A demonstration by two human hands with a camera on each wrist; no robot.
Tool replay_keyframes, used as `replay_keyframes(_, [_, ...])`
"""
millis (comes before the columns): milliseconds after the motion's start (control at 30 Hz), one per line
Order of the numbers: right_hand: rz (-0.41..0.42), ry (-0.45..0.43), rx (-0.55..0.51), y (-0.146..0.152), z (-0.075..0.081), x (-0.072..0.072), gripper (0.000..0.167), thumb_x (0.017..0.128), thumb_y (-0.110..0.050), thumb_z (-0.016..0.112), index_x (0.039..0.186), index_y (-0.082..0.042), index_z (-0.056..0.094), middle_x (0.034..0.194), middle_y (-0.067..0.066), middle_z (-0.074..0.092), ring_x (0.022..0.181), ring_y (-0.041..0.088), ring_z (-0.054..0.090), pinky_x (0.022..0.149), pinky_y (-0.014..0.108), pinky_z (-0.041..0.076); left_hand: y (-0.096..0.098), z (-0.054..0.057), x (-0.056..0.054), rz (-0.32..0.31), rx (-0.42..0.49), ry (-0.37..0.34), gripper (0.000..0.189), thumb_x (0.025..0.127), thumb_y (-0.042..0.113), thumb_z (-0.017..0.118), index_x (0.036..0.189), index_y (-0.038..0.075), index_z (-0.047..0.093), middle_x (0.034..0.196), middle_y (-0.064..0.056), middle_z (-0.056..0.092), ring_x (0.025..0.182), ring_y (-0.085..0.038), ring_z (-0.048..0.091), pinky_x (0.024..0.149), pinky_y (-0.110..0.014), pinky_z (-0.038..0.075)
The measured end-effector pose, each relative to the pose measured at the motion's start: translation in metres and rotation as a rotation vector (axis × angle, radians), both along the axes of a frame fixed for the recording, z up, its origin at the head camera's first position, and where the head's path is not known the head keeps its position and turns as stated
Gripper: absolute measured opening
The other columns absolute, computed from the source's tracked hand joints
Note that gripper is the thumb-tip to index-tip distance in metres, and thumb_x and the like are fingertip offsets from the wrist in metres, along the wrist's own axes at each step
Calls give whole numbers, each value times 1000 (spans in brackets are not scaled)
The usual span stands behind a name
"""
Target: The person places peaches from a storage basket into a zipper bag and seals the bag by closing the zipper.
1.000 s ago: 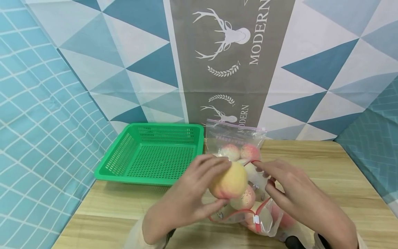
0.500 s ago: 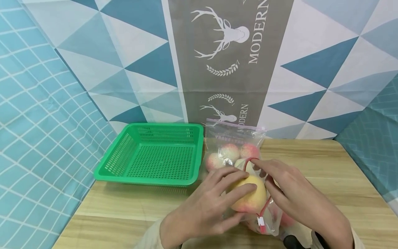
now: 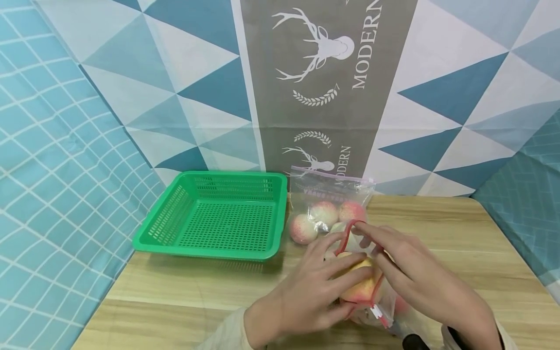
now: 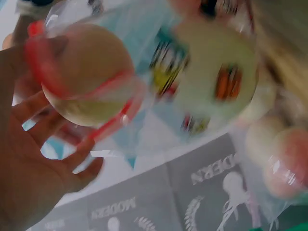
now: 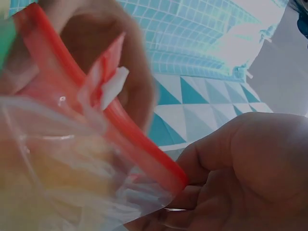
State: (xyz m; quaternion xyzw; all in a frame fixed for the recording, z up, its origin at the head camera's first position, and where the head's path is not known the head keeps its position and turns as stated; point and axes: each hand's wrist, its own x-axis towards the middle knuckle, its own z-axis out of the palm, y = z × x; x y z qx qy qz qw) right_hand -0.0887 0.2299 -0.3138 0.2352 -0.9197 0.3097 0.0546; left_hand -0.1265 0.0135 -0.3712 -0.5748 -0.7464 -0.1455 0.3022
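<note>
A yellow peach with a pink tinge [image 3: 359,292] sits within the mouth of a clear zip bag with a red rim [image 3: 350,233]. My left hand [image 3: 306,296] holds the peach from the left, its fingers over the top and the thumb low. My right hand [image 3: 415,267] pinches the red rim on the far right side and keeps the mouth apart. A white slider [image 5: 114,88] shows on the rim in the right wrist view. Through the printed film, a pale peach [image 4: 211,72] shows in the left wrist view. The hands hide much of the bag.
Behind the hands, a second clear zip bag with a purple top strip [image 3: 331,176] leans on the wall, with several peaches [image 3: 304,229] inside. A green perforated basket [image 3: 210,254] stands to the left on the wooden table [image 3: 175,301].
My left hand has carried the yellow peach rightward and down, from above the red-rimmed bag into its mouth. The right hand keeps its grip on the rim.
</note>
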Motion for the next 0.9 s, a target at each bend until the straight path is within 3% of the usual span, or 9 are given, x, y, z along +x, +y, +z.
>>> replay_keyframes(100, [-10,12,13,-3,0,1,47,102,-11,54,148,-13,47,145,5,52,126,24,55,94,48,51,5,-6,1,39,-22,-11,52,87,42,70,132,18,61,139,2,56,147,-38,24,118,-55,20])
replay_keyframes(200, [-24,-3,13,-4,1,0,49,102,-12,55,150,-14,45,145,7,51,128,28,54,96,52,49,8,-9,3,119,-57,-34,55,88,45,69,134,19,57,141,2,51,147,-39,23,116,-56,22])
replay_keyframes(367, [-57,51,2,-2,0,-1,54,100,-7,55,151,-17,44,130,2,62,113,18,61,87,42,55,7,-8,0,224,-92,-110,55,89,51,65,133,21,53,142,-2,45,136,-34,35,105,-50,33])
replay_keyframes(567, [-88,116,-11,6,0,0,56,97,-3,56,150,-16,45,124,-1,65,104,12,62,80,31,55,-4,1,-8,273,-78,-31,54,89,56,65,128,20,57,141,-7,46,128,-33,43,103,-49,38])
replay_keyframes(633, [-93,118,-14,9,0,0,56,97,-3,56,150,-18,45,125,-2,64,103,10,61,78,29,54,-10,4,-12,257,-46,-33,47,89,47,68,124,18,59,136,-8,48,124,-31,47,104,-45,40])
replay_keyframes(733, [-78,127,-19,12,1,0,58,96,0,56,150,-19,45,124,-3,64,95,7,60,75,25,51,-17,9,-17,213,34,-76,39,86,20,72,122,13,59,129,-11,50,116,-25,52,99,-34,46])
replay_keyframes(800, [-59,142,-14,13,1,0,60,95,2,56,150,-19,46,126,-4,63,92,4,59,75,22,50,-22,12,-22,204,76,-100,49,80,3,68,128,8,55,128,-13,51,115,-24,54,96,-31,49])
replay_keyframes(900, [-23,181,-5,15,1,0,62,92,7,57,147,-19,49,124,-7,63,90,1,58,76,21,49,-29,12,-28,210,78,-153,75,77,-9,61,147,7,40,135,-12,52,118,-22,55,95,-30,50])
